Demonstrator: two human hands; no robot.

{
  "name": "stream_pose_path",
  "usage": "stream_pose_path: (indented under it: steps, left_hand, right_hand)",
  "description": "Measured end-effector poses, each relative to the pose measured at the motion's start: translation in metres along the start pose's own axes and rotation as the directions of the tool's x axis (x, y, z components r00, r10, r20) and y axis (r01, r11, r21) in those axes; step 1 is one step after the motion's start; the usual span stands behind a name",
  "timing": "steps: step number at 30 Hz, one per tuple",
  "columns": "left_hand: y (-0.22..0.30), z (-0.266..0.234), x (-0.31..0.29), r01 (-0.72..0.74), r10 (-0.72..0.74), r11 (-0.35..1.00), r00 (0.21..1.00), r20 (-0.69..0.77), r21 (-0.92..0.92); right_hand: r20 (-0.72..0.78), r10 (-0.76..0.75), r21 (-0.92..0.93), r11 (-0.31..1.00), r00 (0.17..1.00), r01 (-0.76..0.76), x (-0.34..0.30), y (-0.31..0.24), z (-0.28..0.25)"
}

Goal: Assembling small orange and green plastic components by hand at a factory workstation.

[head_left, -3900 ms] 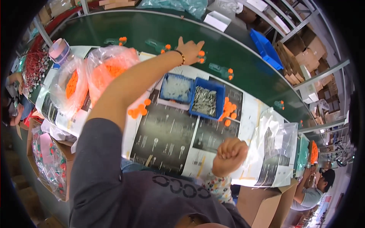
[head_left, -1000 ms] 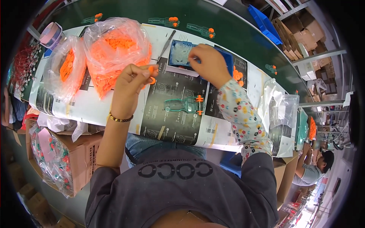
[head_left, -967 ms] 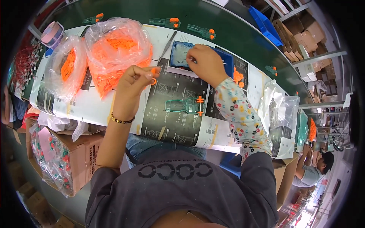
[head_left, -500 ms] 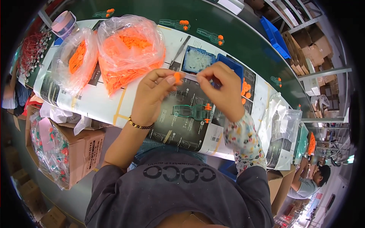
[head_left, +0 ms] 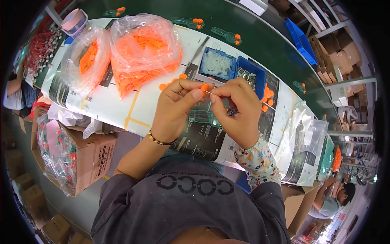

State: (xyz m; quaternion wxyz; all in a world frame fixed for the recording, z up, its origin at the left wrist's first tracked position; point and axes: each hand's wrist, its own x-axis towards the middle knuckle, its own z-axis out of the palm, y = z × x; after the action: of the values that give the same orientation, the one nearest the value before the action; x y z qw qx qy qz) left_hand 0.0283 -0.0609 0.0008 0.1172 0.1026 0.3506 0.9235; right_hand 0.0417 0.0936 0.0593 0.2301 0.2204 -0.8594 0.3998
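Observation:
Pinched between the thumb and forefinger of my left hand [head_left: 176, 103] is a small round orange plastic piece [head_left: 204, 87]. My right hand [head_left: 241, 107] is closed on a thin tool; its slim metal tip [head_left: 209, 93] meets the orange piece, and a dark handle end [head_left: 232, 111] shows below the palm. The tool's exact kind is unclear. Beneath the hands a translucent green plastic part [head_left: 200, 116] lies on the printed sheet, partly covered by my right hand. Loose orange pieces [head_left: 163, 86] lie just beyond my left hand.
Two clear bags of orange pieces [head_left: 146, 61] [head_left: 87, 61] stand at the left. Blue trays hold whitish small parts [head_left: 219, 64] and metal bits [head_left: 246, 77], with orange pieces [head_left: 267, 96] beside them. Green parts with orange ends [head_left: 191, 22] lie on the far green surface. A person [head_left: 331, 199] is at far right.
My hands have come together, and a thin metal tip now meets the orange piece. The view has shifted slightly. Loose orange pieces and the metal bits in the tray now show.

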Motion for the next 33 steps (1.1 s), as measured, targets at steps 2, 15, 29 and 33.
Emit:
stream_pose_path:
  steps: [2, 15, 29, 33]
  left_hand:
    - [-0.004, 0.002, -0.002, -0.056, 0.057, 0.997, 0.998, -0.007, 0.053]
    - [0.121, -0.133, 0.153, -0.018, 0.079, -0.656, 0.992, 0.093, 0.754]
    - [0.099, -0.085, 0.112, -0.308, 0.437, 0.212, 0.879, 0.192, 0.928]
    - [0.049, -0.019, 0.036, -0.377, 0.311, 0.645, 0.924, 0.222, 0.665]
  right_hand:
    - [0.003, -0.009, 0.003, 1.0, 1.0, 0.009, -0.001, -0.001, 0.001]
    - [0.185, 0.424, 0.487, 0.744, 0.887, -0.458, -0.031, 0.008, -0.01]
    - [0.1, 0.403, 0.403, 0.819, 0.91, -0.407, -0.033, 0.01, -0.016]
    - [-0.004, 0.353, 0.437, 0.842, 0.936, -0.315, -0.031, 0.011, -0.002]
